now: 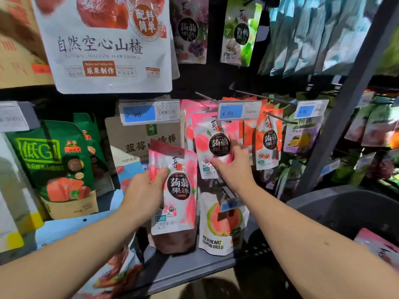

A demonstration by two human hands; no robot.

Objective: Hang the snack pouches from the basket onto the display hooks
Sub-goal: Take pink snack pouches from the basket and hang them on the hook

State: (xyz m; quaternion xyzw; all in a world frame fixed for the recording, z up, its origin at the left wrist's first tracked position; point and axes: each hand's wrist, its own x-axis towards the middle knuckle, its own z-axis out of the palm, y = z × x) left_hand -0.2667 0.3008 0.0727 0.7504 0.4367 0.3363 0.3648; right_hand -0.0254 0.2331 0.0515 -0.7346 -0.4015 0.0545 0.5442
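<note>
Pouches in hand.
Left hand [144, 190] grips pink pouches [176, 190]; right hand [233, 167] holds a hung pouch [213, 139]; our basket [345, 210] contains one more pouch [380, 244].

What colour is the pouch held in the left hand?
The pouch is pink and white with a dark round label; head view.
</note>
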